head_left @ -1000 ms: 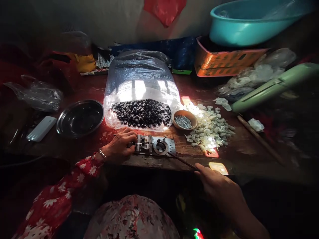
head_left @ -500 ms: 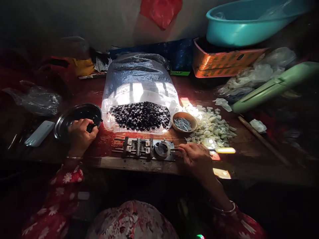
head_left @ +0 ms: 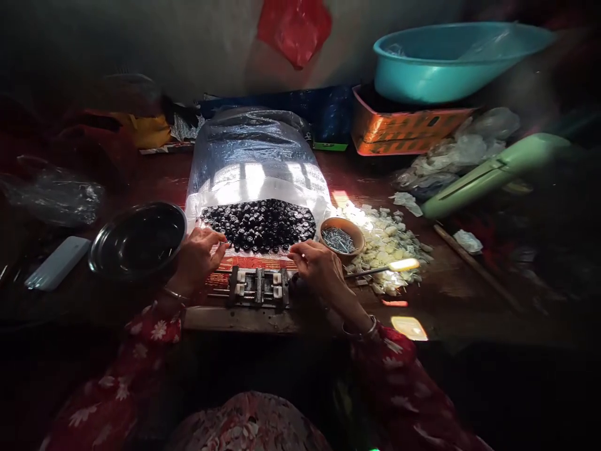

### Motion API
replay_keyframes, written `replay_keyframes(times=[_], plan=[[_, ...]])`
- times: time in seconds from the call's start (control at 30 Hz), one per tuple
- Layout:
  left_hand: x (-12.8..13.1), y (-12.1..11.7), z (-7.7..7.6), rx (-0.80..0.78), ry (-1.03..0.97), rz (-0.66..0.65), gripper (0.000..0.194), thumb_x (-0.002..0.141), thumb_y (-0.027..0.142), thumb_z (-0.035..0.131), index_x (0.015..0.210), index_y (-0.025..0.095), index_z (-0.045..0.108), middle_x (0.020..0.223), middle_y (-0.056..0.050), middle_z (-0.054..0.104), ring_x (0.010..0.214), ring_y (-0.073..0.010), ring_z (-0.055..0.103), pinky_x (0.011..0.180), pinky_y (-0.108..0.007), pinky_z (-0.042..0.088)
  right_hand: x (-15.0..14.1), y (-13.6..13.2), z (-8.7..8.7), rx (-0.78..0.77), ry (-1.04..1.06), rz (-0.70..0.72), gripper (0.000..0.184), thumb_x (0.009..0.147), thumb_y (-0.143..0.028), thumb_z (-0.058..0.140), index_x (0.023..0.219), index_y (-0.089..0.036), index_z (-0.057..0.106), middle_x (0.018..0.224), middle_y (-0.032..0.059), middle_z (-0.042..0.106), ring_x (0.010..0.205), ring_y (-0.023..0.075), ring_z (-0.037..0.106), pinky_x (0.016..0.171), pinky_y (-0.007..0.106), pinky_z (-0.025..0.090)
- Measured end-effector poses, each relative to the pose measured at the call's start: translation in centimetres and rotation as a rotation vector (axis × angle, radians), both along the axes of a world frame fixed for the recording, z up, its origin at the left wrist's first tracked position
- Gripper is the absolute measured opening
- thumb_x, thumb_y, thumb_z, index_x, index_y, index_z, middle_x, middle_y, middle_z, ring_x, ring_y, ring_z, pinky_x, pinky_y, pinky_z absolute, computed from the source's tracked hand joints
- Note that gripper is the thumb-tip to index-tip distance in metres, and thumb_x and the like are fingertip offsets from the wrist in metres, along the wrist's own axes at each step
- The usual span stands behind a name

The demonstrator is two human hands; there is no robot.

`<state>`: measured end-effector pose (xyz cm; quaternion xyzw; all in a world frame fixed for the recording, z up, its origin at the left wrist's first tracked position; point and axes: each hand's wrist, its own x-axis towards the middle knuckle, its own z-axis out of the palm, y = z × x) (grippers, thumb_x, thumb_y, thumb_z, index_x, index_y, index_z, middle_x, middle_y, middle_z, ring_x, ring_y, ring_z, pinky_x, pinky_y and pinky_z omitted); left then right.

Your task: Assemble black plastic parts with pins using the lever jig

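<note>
Fingertips [head_left: 220, 246] of the left hand [head_left: 197, 260] and of the right hand [head_left: 313, 261] are curled and drawn together in loose pinches, but whether they grip anything small I cannot tell. Both hands now hover close together at the far side of a flat metal jig [head_left: 258, 287], whereas a moment ago they were well apart, the left at a steel bowl [head_left: 138, 241] and the right beyond the jig's round end. The hands now screen that round end. The jig lies on a striped mat [head_left: 248, 263] at the near edge of a dark wooden table [head_left: 239, 319], with its white blocks and rods in plain view. Just beyond the fingers, black round pieces [head_left: 258, 225] fill the open mouth of a clear plastic bag [head_left: 253, 150]. A small bowl [head_left: 350, 232] of screws [head_left: 337, 240] sits right of the bag, touching a heap of white pieces [head_left: 382, 241], and a thin rod [head_left: 370, 272] lies across that heap's near side. Room is tight: the steel bowl nearly meets the left wrist, the bag's mouth is just beyond the knuckles, and the table edge falls away right below the jig. Open tabletop lies only further right, past the white heap.
</note>
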<state>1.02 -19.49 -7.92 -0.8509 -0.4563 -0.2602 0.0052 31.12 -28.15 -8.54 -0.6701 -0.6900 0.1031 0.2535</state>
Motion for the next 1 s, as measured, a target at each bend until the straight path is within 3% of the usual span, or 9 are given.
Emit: replay_keyframes(times=[0.1, 0.27, 0.5, 0.63, 0.83, 1.0], plan=[[3.9, 1.1, -0.8, -0.106, 0.085, -0.194, 0.016, 0.099, 0.029, 0.062, 0.098, 0.021, 0.075, 0.098, -0.007, 0.074, 0.097, -0.0252, 0.066, 0.089, -0.04, 0.05, -2.2, 2.9, 0.3, -0.17, -0.146, -0.01, 0.017, 0.103, -0.031, 0.062, 0.107, -0.023, 0.076, 0.108, 0.0067, 0.077, 0.092, 0.0222, 0.067, 0.069, 0.032, 0.037], [7.5, 2.8, -1.6, -0.256, 0.316, -0.25, 0.02, 0.093, 0.026, 0.068, 0.11, 0.024, 0.078, 0.101, -0.006, 0.073, 0.092, -0.0227, 0.069, 0.079, -0.032, 0.049, -3.6, 4.8, -0.1, -0.28, -0.288, -0.04, 0.014, 0.101, -0.031, 0.065, 0.109, -0.023, 0.074, 0.11, 0.0076, 0.077, 0.098, 0.0233, 0.067, 0.07, 0.032, 0.037], [8.3, 2.9, -1.2, -0.293, 0.376, -0.205, 0.016, 0.093, 0.022, 0.065, 0.102, 0.023, 0.077, 0.104, -0.006, 0.075, 0.086, -0.0223, 0.071, 0.067, -0.03, 0.043, -3.2, 4.9, -1.0, -0.209, -0.237, 0.055, 0.011, 0.098, -0.02, 0.062, 0.099, -0.022, 0.072, 0.104, 0.008, 0.074, 0.103, 0.0241, 0.063, 0.076, 0.032, 0.04], [7.9, 2.4, -1.0, -0.305, 0.367, -0.129, 0.013, 0.092, 0.024, 0.067, 0.101, 0.022, 0.076, 0.1, -0.006, 0.077, 0.093, -0.0254, 0.073, 0.071, -0.031, 0.045, -2.1, 5.0, -1.7, -0.163, -0.033, 0.069, 0.012, 0.091, -0.013, 0.063, 0.097, -0.021, 0.07, 0.097, 0.0057, 0.073, 0.095, 0.0221, 0.064, 0.079, 0.031, 0.043], [7.4, 2.2, -1.1, -0.336, 0.331, -0.078, 0.014, 0.092, 0.026, 0.067, 0.101, 0.022, 0.076, 0.101, -0.006, 0.079, 0.096, -0.0259, 0.073, 0.073, -0.032, 0.046, -0.7, 1.6, -1.2, 0.019, 0.327, 0.174, 0.012, 0.089, -0.015, 0.062, 0.097, -0.021, 0.068, 0.094, 0.0027, 0.067, 0.079, 0.0174, 0.06, 0.073, 0.03, 0.046], [5.8, 1.8, -1.3, -0.314, 0.075, -0.084, 0.014, 0.092, 0.031, 0.068, 0.096, 0.019, 0.075, 0.094, -0.005, 0.079, 0.081, -0.0203, 0.069, 0.07, -0.029, 0.044, -1.3, -3.0, -0.2, 0.062, 0.327, 0.351, 0.016, 0.094, -0.01, 0.059, 0.102, -0.021, 0.068, 0.101, 0.0061, 0.067, 0.093, 0.0214, 0.062, 0.083, 0.035, 0.05]])
